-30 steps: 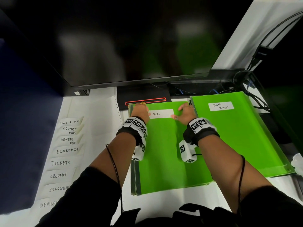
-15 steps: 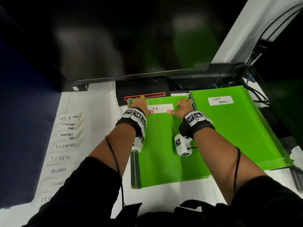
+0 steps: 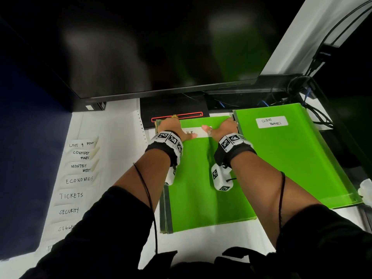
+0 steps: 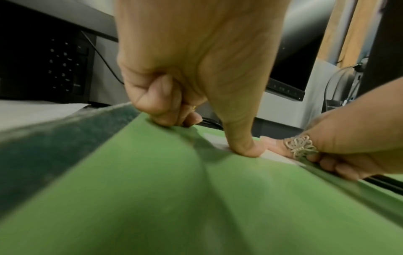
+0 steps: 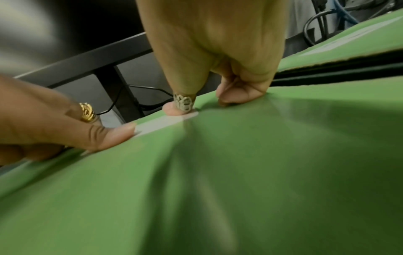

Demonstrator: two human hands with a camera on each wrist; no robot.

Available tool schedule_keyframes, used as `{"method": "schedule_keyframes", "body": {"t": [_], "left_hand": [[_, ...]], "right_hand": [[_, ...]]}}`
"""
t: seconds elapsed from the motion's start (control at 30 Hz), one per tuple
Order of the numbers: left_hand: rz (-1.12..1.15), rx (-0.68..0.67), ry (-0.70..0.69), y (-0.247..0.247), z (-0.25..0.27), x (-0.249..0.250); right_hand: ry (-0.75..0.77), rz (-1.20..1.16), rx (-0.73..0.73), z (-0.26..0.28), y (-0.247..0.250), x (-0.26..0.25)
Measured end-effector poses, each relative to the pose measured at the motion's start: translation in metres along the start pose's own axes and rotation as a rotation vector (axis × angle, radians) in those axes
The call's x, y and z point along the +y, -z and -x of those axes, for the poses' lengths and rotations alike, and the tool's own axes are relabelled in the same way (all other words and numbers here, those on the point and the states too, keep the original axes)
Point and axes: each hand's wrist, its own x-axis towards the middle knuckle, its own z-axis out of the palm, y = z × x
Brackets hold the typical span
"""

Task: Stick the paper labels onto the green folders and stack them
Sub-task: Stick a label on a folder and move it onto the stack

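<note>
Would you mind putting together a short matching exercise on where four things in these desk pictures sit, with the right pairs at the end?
Things
1. H.R. label
2. Client Reports label
3. Tickets label
4. Gold ring

Places
A. in the row of loose labels on the white paper at the left
B. on the left hand
C. on the green folder at the right, no hand on it
D. on the middle folder, pressed at each end by a thumb

Pairs: 1-D, 2-C, 3-A, 4-B
</note>
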Motion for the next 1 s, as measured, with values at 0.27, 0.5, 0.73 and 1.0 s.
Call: {"method": "schedule_keyframes", "body": {"t": [0.27,0.5,0.73,1.0], "left_hand": [[0.046,-0.001,-0.012,-0.004,-0.002,-0.002],[0.066,-0.008,0.028,-0.002,-0.002,-0.006],[0.076,-0.009,0.084,-0.001,-0.003,0.002],[0.150,-0.028,0.070,0.000,-0.004,-0.001]], "right_hand": [[0.006,-0.071,0.024,-0.008,0.001,0.003],[0.039,-0.067,0.058,-0.007,-0.004,0.007],[0.201,-0.036,0.020,-0.007,-0.004,0.023],[0.221,-0.035,-0.092,-0.010,0.007,0.028]]}}
